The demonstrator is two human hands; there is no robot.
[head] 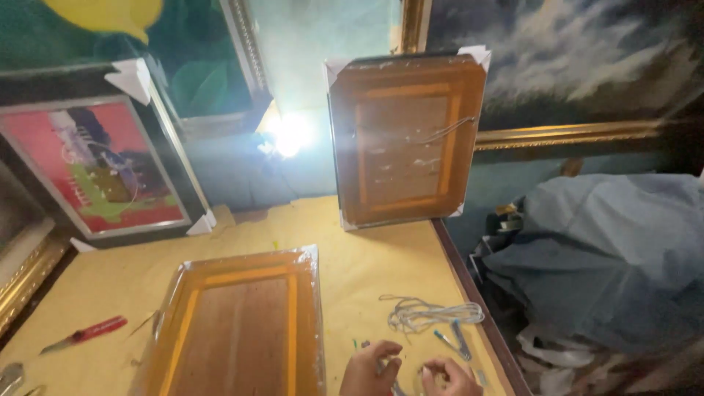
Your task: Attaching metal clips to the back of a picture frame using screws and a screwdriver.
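Pale coiled cord bundle (pixel 433 314) is lying on the yellow paper-covered table (pixel 367 257) near right, long axis running left-right. Left hand (pixel 370 369) and right hand (pixel 447 378) are working close together just nearer, pinching something small; grip unclear. Plastic-wrapped wooden frame back (pixel 242 330) is lying left.

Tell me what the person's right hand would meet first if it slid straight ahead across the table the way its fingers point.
Probably the two small blue-tipped tools lying just beyond the right hand, then the coil of white cord. Depth is hard to judge, so the hand might pass beside them.
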